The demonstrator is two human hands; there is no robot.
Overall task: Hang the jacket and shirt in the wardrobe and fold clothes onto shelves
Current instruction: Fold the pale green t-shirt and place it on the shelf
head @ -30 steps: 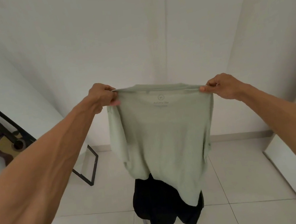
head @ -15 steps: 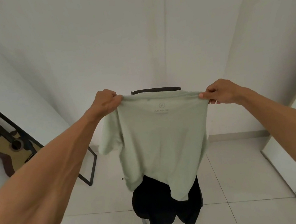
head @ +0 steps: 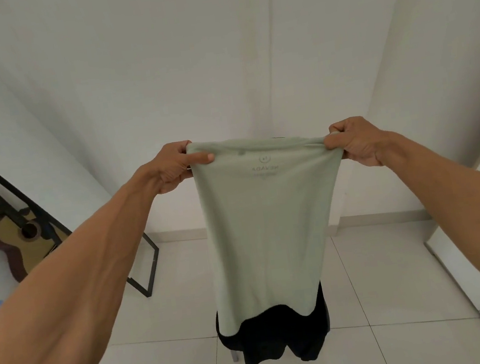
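- Head view, looking out and a bit down: both bare arms are stretched forward, holding up a pale sage-green t-shirt [head: 271,217] dead centre in the frame, in the air above the floor.
- The left hand [head: 171,168] has the shirt's top corner at about 11 o'clock. The thumb lies flat across the near side of the fabric and the other fingers are curled behind it, so it's a pinch grip.
- The right hand [head: 355,142] has the other top corner at about 1 o'clock, with the fingers curled tight and the cloth bunched into the fist.
- The top edge is pulled fairly taut between the hands, with little stretch wrinkles running toward the right fist.
- The shirt hangs as one long, narrowish panel toward 6 o'clock. It's smooth, with soft vertical folds, and I can't see any sleeves sticking out.
- A small round logo and some lettering sit just under the top edge, and the lettering reads mirrored.
- The bottom hem is wavy and overlaps a black garment [head: 271,339] at 6 o'clock, which is draped over something I can't quite make out.
- An acoustic guitar [head: 23,241] leans on the wall at 9 o'clock, with a black metal frame [head: 149,267] standing in front of it on the white tiled floor [head: 396,268].
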